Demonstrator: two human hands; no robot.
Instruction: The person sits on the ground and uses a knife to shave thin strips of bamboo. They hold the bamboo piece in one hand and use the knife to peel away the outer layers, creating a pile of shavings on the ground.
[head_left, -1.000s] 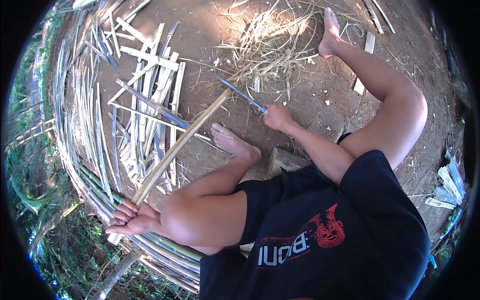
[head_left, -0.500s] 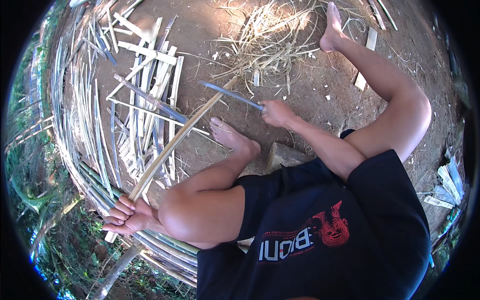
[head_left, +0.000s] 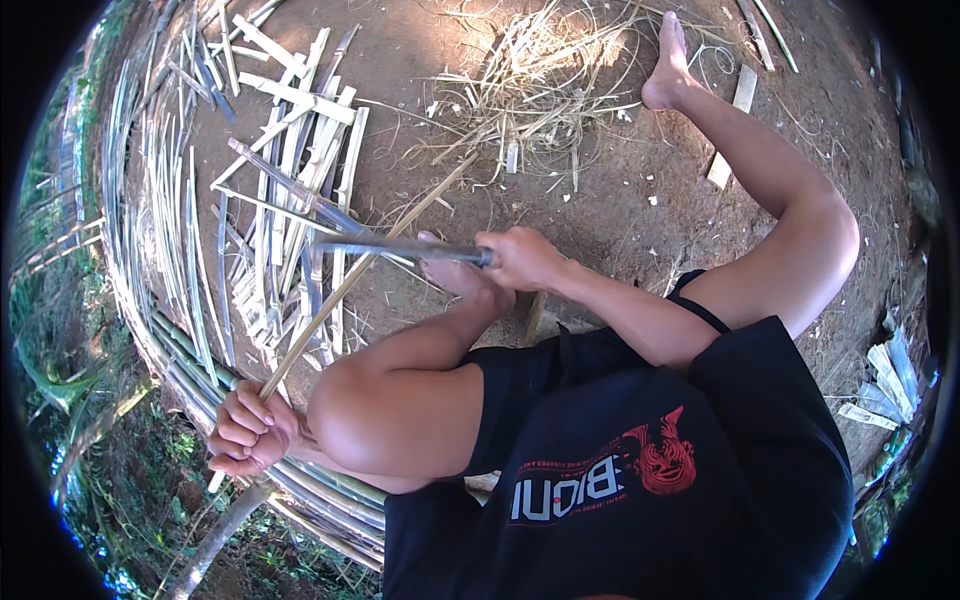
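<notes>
My left hand [head_left: 252, 430], beside my bent left knee, is closed round the lower end of a long split bamboo strip [head_left: 317, 324]. The strip slants up and away to the right, its far end near the pile of shavings. In my right hand [head_left: 524, 261] is the handle of a long-bladed knife [head_left: 405, 247]. Its blade points left, slightly blurred, and crosses the strip around the strip's middle, above my left foot [head_left: 460, 275]. Whether the blade touches the strip, I cannot tell.
Split bamboo pieces [head_left: 285, 200] lie heaped left of the strip, with thin slats [head_left: 190, 250] farther left. Curly shavings [head_left: 545, 75] cover the ground ahead. A wooden block [head_left: 535, 318] sits by my left foot, and a flat slat [head_left: 733, 125] lies beside my right leg.
The knife has swung left and toward me, from near the strip's far end to across its middle. The strip appears turned narrower to view. My left hand stays by the knee.
</notes>
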